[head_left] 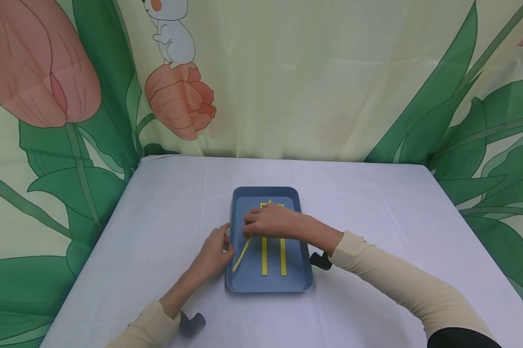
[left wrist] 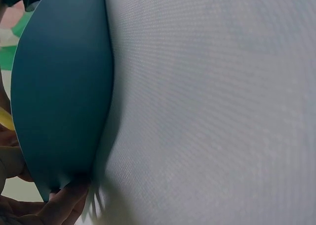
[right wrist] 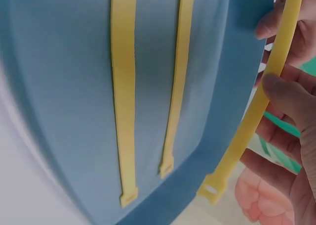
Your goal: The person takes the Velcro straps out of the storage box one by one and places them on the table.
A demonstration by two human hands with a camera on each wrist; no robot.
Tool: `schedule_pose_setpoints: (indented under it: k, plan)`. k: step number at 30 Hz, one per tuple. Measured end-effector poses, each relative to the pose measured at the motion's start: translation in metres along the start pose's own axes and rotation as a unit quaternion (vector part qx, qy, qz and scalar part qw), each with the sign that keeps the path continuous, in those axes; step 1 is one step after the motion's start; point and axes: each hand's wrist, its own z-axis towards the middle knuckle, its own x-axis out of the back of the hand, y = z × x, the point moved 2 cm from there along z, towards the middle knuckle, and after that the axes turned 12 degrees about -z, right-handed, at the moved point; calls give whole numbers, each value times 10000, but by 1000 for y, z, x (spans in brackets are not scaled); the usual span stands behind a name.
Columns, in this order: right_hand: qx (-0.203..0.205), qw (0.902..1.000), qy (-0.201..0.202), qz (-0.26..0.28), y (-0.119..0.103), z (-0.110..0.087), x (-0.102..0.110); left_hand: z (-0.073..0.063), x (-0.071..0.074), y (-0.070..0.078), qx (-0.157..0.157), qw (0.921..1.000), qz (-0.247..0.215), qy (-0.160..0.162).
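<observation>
Nearest, one beige sleeve [head_left: 150,324], left arm, with one dark fitting [head_left: 191,325] at the wrist. Next, one left hand [head_left: 213,249], gripping the left side of a tray [head_left: 297,263], thumb over the rim, fingers against the outer wall. Tray: blue-grey, rectangular, rounded corners, set lengthwise on a white-covered table [head_left: 365,299]. Two flat yellow straps [head_left: 264,258], lying side by side inside it, slotted ends at the far side. One right hand [head_left: 272,221], over the tray, a third strap [head_left: 242,253] pinched between thumb and fingers, held slantwise above the tray's left part. Farthest, one pale curtain [head_left: 287,72], printed with flowers, green leaves and a white animal.
</observation>
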Motion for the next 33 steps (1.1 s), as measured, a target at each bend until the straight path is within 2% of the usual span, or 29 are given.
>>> schedule_pose_setpoints:
  k: [6,14,25,29,33]
  plan:
    - [74,9996,17,265,4,-12,6,-1,0,1,-46,10000,-7,27]
    - [-235,9969,-166,732,10,-27,12,-2,1,2,39,9999,86,81]
    - [-577,9948,221,816,17,-45,24,-2,-1,3,-143,9999,72,65]
    - [-835,9876,236,1307,20,-48,27,-3,-1,3,-85,9999,114,65]
    - [-1108,9732,124,2013,24,-50,29,-3,-1,3,-29,9999,134,49]
